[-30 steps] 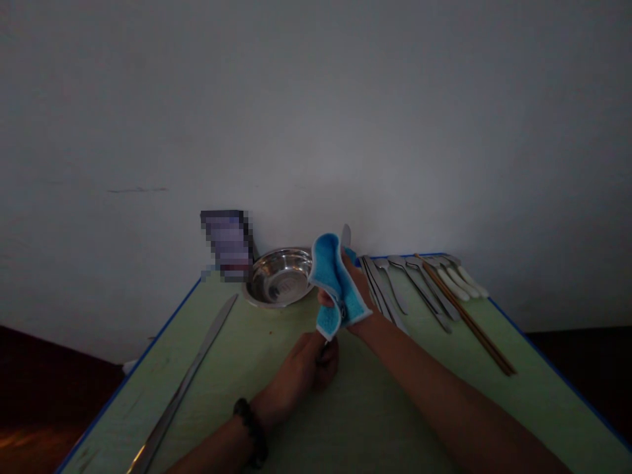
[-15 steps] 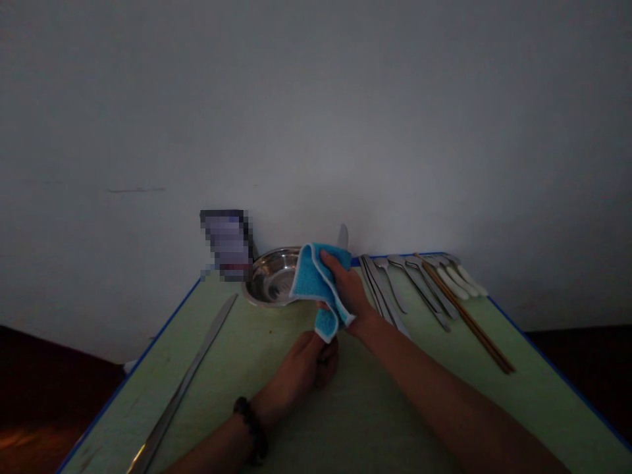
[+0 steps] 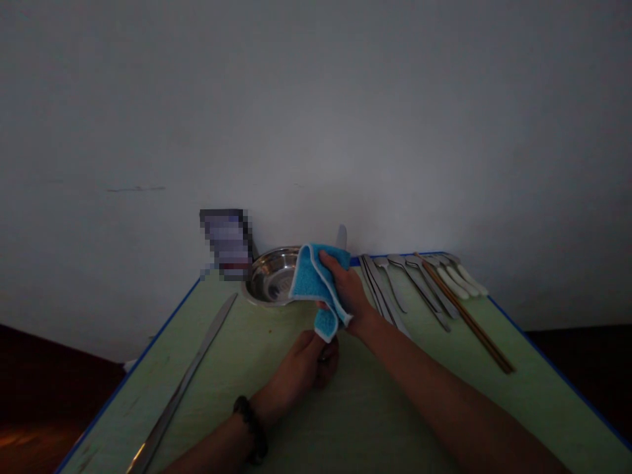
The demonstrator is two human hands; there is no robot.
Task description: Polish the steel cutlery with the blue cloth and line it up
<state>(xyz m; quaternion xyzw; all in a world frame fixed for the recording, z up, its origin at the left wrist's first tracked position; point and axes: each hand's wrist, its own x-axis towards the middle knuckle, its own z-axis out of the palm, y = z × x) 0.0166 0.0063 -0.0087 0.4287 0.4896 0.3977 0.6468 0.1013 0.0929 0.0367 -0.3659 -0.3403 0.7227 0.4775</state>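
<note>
A blue cloth with white edging is folded around a table knife, and only the knife's rounded blade tip shows above it. My right hand is closed on the cloth, thumb on top, pressing it about the blade. Below, my left hand is closed at the knife's lower end; the handle is mostly hidden by fingers and cloth. Just behind the cloth's left side stands a shiny metal bowl, its right part covered by the cloth.
A long knife lies at the table's left. On the right are several metal utensils, spoons, wooden chopsticks and white-handled cutlery. A blurred-out upright device leans near the wall.
Almost nothing differs. My right hand and the cloth have shifted very slightly left along the knife; my left hand stays in place.
</note>
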